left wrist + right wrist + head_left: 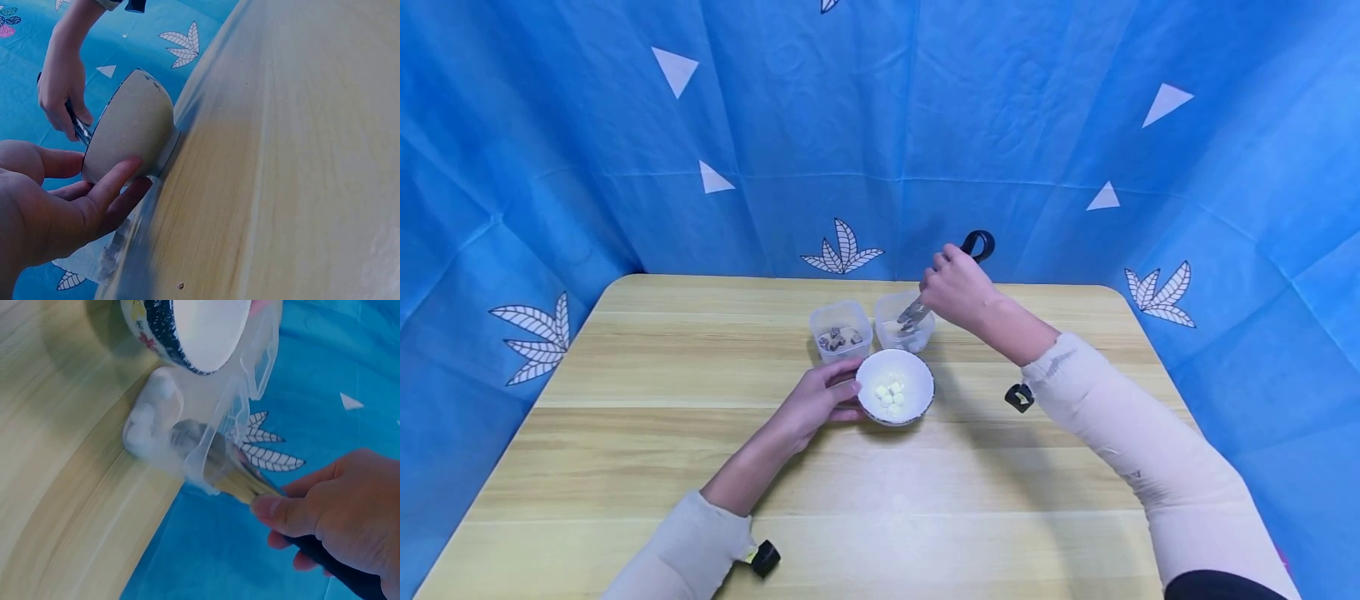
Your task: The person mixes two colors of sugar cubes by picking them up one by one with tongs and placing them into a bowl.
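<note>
My left hand (816, 402) grips the side of a white bowl (917, 392), thumb at the rim and fingers against its outer wall. Several small white pieces (891, 395) lie in the bowl. My right hand (958, 287) holds metal tongs (240, 481) with a black handle, their ends down inside a clear plastic container (883, 310). White lumps (145, 419) show in that container in the right wrist view. Whether the tongs pinch a lump is hidden. From the left wrist view, the bowl (131, 125) shows its outside, and my left fingers (115, 181) support it from below.
A second clear container (827, 317) with several brownish pieces (837, 339) stands left of the first, just behind the bowl. All sit toward the far edge of the wooden table (662, 467). A blue patterned curtain (1000, 108) hangs behind and at both sides.
</note>
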`<state>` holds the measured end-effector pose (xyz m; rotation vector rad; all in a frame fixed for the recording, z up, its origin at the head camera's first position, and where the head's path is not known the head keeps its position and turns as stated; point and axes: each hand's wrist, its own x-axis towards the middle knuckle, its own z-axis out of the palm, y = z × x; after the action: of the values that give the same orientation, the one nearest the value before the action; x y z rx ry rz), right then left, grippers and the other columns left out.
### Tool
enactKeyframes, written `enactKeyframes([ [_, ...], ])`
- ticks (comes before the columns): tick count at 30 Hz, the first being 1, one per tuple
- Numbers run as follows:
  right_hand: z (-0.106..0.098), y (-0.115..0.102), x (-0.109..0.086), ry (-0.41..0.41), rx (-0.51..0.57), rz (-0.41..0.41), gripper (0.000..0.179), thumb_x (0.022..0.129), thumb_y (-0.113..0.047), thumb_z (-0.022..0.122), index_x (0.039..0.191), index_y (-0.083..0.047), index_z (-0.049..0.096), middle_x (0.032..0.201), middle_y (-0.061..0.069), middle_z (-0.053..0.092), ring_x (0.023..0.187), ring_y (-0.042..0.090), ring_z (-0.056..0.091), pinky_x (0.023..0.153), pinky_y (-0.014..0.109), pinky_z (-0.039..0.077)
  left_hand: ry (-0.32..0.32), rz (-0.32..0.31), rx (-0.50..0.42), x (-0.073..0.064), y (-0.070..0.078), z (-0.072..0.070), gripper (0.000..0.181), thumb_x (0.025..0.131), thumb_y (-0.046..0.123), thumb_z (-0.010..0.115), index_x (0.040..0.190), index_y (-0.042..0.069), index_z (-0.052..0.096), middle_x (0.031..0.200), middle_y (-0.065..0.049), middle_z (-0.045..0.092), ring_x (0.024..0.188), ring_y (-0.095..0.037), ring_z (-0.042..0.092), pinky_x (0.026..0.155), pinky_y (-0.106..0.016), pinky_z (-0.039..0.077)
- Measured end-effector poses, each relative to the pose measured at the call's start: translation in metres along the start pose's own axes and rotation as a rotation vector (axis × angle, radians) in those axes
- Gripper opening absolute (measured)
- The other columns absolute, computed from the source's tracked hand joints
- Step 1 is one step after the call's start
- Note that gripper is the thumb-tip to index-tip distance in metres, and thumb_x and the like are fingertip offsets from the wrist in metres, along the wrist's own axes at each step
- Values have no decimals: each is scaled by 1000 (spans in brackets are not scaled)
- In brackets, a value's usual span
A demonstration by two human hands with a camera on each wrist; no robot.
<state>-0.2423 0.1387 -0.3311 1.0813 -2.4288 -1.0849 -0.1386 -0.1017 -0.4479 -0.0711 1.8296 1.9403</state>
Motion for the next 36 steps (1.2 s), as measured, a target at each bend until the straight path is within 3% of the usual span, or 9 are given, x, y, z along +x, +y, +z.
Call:
enactKeyframes([
  [5, 11, 4, -9, 119, 51, 35, 15, 100, -13, 67, 106, -17, 81, 90, 2, 78, 77, 23, 60, 70, 31, 46, -3, -3, -8, 0, 0, -1, 53, 104, 4, 54, 156, 6, 43, 155, -21, 50, 109, -27, 71, 93, -39, 66],
  [10, 21, 8, -18, 213, 146, 55, 17, 100, -11, 65, 106, -17, 80, 92, 1, 78, 78, 25, 63, 69, 34, 47, -6, -8, -6, 0, 1, 0, 53, 104, 4, 54, 156, 7, 43, 155, -20, 50, 110, -26, 71, 94, -38, 66],
  [13, 25, 10, -24, 206, 211, 66, 15, 100, -21, 68, 110, -19, 78, 98, 0, 79, 81, 25, 64, 68, 35, 47, -3, -7, 2, -1, 1, 0, 54, 104, 4, 54, 157, 6, 43, 156, -20, 49, 111, -25, 71, 94, -38, 66],
  [17, 31, 13, -31, 183, 310, 90, 25, 98, -34, 71, 118, -20, 76, 103, 0, 78, 83, 27, 64, 67, 35, 46, 1, -6, 6, -1, 2, 0, 55, 104, 4, 55, 157, 6, 42, 157, -20, 49, 112, -25, 70, 94, -38, 66],
  [27, 41, 24, -53, 182, 583, 154, 32, 98, -33, 70, 126, -18, 74, 110, 5, 79, 87, 29, 66, 62, 32, 35, -5, -4, -2, -2, 2, 1, 54, 104, 4, 54, 157, 6, 42, 157, -20, 48, 116, -29, 69, 95, -39, 65],
  [36, 43, 24, -74, 216, 756, 169, 34, 98, -30, 71, 127, -13, 74, 111, 9, 78, 95, 31, 69, 65, 32, 37, -11, -10, -10, -1, 2, 2, 55, 104, 4, 54, 158, 7, 41, 158, -20, 46, 109, -27, 71, 93, -39, 66],
])
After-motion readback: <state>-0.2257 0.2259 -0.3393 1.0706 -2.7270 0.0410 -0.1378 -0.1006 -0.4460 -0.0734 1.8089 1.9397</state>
